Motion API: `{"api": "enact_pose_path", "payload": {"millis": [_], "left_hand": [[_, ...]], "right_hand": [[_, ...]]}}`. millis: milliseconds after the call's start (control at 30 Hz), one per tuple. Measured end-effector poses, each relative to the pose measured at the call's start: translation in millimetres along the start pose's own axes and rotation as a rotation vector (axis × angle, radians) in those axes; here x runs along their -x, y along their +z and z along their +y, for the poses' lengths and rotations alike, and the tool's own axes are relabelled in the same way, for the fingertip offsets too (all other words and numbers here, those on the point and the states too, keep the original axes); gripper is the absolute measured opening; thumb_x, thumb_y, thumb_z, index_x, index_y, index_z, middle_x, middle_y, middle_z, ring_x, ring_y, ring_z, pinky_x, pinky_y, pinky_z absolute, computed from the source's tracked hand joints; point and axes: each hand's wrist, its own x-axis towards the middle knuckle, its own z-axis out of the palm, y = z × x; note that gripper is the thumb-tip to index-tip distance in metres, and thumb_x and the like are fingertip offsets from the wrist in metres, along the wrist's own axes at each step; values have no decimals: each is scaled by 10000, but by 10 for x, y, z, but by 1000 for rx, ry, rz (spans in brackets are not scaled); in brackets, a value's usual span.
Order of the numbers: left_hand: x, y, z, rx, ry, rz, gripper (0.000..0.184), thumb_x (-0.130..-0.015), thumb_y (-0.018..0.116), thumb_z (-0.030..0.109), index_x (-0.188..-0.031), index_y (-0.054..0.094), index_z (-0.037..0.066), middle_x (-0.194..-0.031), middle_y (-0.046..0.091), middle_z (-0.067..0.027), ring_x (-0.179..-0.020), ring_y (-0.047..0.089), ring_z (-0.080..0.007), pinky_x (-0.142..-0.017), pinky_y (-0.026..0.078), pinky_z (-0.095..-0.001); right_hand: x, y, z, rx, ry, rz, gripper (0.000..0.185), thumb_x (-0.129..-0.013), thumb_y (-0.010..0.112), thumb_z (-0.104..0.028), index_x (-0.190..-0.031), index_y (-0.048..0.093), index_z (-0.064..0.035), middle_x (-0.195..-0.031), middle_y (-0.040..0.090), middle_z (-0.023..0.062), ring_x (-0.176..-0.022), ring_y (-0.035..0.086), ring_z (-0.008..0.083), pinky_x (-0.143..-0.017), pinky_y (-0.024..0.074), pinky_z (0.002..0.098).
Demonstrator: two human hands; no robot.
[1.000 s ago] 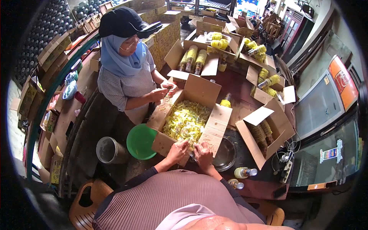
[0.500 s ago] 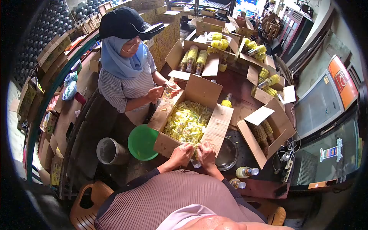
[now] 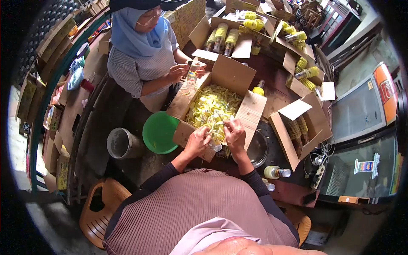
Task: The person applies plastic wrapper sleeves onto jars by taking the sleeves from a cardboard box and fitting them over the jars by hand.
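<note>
An open cardboard box (image 3: pixel 250 111) full of loose yellow-and-clear plastic labels (image 3: pixel 212 104) stands before me. My left hand (image 3: pixel 198 142) is closed at the box's near edge, around a clear bottle (image 3: pixel 217 148) whose end shows beside the fingers; most of it is hidden among the labels. My right hand (image 3: pixel 235 135) is at the near right side of the box, over the labels. Its fingertips are pinched together, and what lies between them is too small to make out.
Across the box a co-worker (image 3: pixel 142 63) holds a clear bottle (image 3: pixel 192 75). A green basin (image 3: pixel 159 132) and grey bucket (image 3: pixel 123 143) stand left. Cartons (image 3: pixel 283 142) of yellow-labelled bottles line the right and back. A lying bottle (image 3: pixel 276 172) and round metal tray (image 3: pixel 260 148) are nearby.
Both my hands have moved forward toward the labels and farther apart, the right hand lifting over the box. The bottle end has shifted forward with them. The camera view has tilted down.
</note>
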Motion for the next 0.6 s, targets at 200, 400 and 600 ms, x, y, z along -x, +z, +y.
{"api": "enact_pose_path", "payload": {"millis": [200,400,600], "left_hand": [[30,0,-50,-25,-6,46,209,-832,574,151,-965,588,-10,-904,580,-198,-861,581,-372,-746,472,-430],[61,86,-25,-45,6,-48,154,-850,564,141,-926,597,11,-823,530,-166,-796,573,-363,-699,471,-441],[30,94,9,15,10,-35,133,-861,549,167,-911,598,53,-789,509,-152,-784,562,-342,-672,471,-442]], "right_hand": [[332,210,-37,81,-190,-4,147,-764,663,-83,-911,649,-91,-799,527,86,-757,571,275,-648,484,395],[331,307,129,249,-221,-26,151,-775,654,-96,-924,656,-69,-809,529,99,-755,573,281,-616,479,388],[279,254,236,65,71,-104,109,-783,637,-94,-884,644,-55,-821,575,112,-711,592,303,-622,483,398]]}}
